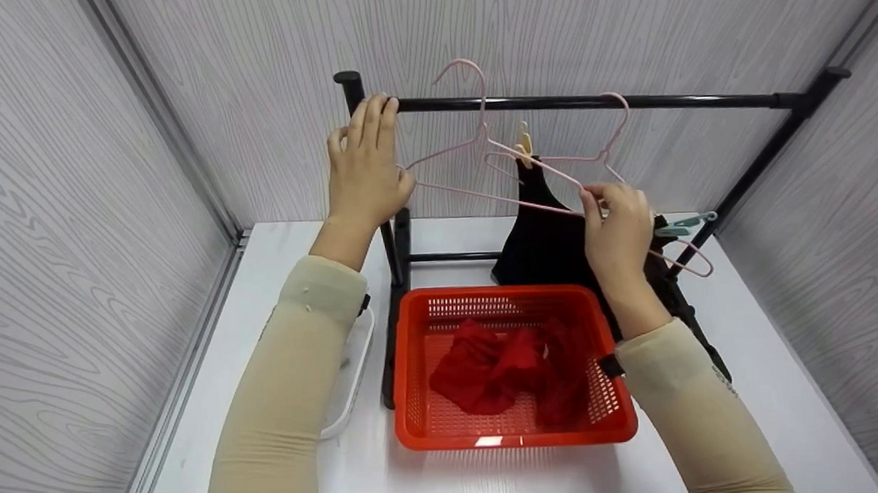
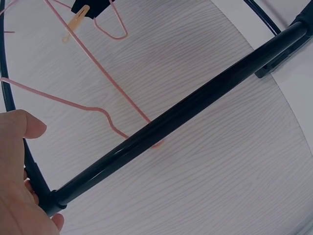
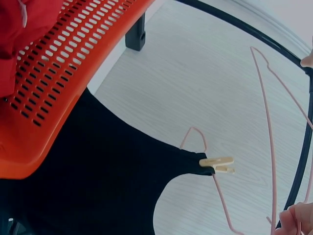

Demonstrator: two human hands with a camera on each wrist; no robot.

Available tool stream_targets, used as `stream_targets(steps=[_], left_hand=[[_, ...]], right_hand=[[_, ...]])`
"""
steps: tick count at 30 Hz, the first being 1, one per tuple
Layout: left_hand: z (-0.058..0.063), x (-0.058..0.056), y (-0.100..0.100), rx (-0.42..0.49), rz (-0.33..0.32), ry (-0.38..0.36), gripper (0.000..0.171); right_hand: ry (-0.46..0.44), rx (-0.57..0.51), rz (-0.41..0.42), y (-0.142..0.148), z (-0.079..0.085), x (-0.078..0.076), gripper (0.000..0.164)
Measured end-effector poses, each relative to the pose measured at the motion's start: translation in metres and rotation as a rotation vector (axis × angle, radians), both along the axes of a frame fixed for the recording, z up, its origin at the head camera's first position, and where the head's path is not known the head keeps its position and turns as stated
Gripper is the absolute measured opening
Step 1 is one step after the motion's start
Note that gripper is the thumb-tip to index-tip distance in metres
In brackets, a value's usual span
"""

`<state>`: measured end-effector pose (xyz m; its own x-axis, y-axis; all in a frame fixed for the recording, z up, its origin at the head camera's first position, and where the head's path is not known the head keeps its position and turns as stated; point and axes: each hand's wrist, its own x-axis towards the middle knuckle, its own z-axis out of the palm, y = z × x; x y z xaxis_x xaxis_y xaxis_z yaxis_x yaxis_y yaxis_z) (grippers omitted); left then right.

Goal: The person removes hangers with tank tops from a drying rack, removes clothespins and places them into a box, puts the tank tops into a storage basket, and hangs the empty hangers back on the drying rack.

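Note:
My left hand (image 1: 365,160) holds the left corner of a black clothes rack (image 1: 552,101), its fingers over the bar's end. With thumb and fingers, my right hand (image 1: 618,229) pinches the right arm of a bare pink wire hanger (image 1: 483,86). That hanger is tilted in front of the bar, its hook rising above it; I cannot tell whether they touch. Behind it, a second pink hanger (image 1: 626,109) hangs from the bar, bearing a black garment (image 1: 540,234). A yellow clothespin (image 3: 217,162) clips one strap, and a teal clothespin (image 1: 686,225) is at the other side.
Below the hands, a red plastic basket (image 1: 509,440) stands on the white table (image 1: 261,286) with crumpled red cloth (image 1: 483,368) inside. A white container (image 1: 361,359) is partly hidden by the left sleeve. Pale wood-grain panels (image 1: 250,83) enclose the back and sides.

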<state>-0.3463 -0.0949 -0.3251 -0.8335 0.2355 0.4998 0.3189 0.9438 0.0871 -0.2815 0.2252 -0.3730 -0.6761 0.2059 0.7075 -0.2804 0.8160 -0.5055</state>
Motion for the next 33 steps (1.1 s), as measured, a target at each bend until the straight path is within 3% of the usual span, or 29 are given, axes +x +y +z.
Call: stream_targets(steps=[26,33], left_hand=[[-0.003,-0.001,-0.001,-0.02,0.017,0.002,0.088],[-0.002,-0.001,0.0,-0.012,0.013,-0.005,0.087]], right_hand=[[-0.103,-0.012,0.004,-0.036,-0.026,-0.003,0.017],[-0.091,-0.026,0.002,-0.036,-0.02,-0.002,0.019]])
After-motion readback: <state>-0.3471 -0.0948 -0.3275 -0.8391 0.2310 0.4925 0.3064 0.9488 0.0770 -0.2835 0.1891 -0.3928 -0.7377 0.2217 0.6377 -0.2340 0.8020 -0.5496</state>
